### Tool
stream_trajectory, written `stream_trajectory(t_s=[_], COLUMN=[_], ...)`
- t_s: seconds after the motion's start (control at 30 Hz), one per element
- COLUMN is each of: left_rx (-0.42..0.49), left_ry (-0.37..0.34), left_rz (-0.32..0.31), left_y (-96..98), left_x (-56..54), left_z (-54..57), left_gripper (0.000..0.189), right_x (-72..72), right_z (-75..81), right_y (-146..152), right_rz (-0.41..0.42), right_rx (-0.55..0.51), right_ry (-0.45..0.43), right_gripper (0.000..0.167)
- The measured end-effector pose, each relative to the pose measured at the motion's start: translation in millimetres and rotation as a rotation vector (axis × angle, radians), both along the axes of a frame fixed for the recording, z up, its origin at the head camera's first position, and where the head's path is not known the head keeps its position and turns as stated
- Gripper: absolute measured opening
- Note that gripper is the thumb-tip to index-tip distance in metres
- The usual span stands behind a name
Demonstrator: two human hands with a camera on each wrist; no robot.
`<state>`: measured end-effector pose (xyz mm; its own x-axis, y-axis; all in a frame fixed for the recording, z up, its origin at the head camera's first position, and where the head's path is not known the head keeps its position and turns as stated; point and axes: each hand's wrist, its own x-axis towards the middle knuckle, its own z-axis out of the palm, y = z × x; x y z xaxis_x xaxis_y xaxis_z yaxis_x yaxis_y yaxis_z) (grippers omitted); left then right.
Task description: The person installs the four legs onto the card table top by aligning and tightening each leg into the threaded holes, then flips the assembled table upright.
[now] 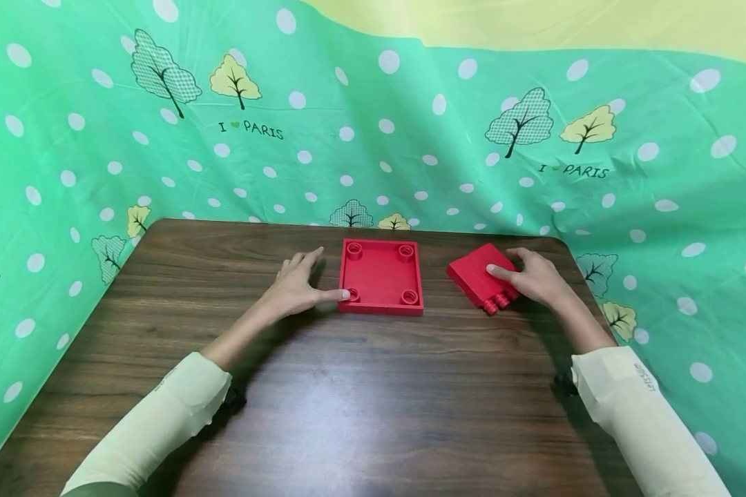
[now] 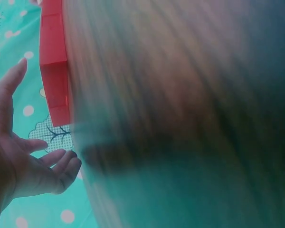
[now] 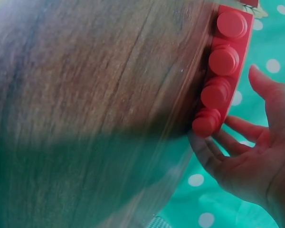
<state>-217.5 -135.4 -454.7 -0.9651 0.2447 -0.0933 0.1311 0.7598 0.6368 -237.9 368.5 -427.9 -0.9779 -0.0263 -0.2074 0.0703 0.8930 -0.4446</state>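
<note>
A square red tray-like piece (image 1: 382, 273) with a raised rim and a round socket in each corner lies near the table's back edge. My left hand (image 1: 295, 286) is spread at its left side, thumb over the near-left corner socket. In the left wrist view the left hand (image 2: 28, 156) appears apart from the red piece's side (image 2: 54, 61). To the right, a thick red block (image 1: 481, 273) with round studs along one side lies turned at an angle. My right hand (image 1: 537, 276) has its thumb above this block. In the right wrist view its fingers (image 3: 235, 142) touch the block's end beside the studs (image 3: 221, 61).
The dark wood-grain table (image 1: 373, 400) carries both red pieces. A green cloth (image 1: 360, 166) with white dots and printed trees hangs behind the table and along its sides. Pale sleeves (image 1: 155, 414) cover both forearms.
</note>
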Motion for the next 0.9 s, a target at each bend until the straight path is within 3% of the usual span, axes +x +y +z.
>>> stream_trajectory(t_s=[0.63, 0.9], left_rx=[0.157, 0.290], left_ry=[-0.098, -0.120], left_rz=[-0.017, -0.021], left_y=[18.0, 18.7], left_x=[3.0, 0.1], left_z=[1.5, -3.8], left_gripper=[0.112, 0.102], right_x=[-4.1, -4.1], right_z=[-5.7, -7.5], right_y=[15.5, 17.0], right_rz=[0.018, -0.021], right_rx=[-0.082, -0.159], right_ry=[0.006, -0.024], right_gripper=[0.072, 0.068])
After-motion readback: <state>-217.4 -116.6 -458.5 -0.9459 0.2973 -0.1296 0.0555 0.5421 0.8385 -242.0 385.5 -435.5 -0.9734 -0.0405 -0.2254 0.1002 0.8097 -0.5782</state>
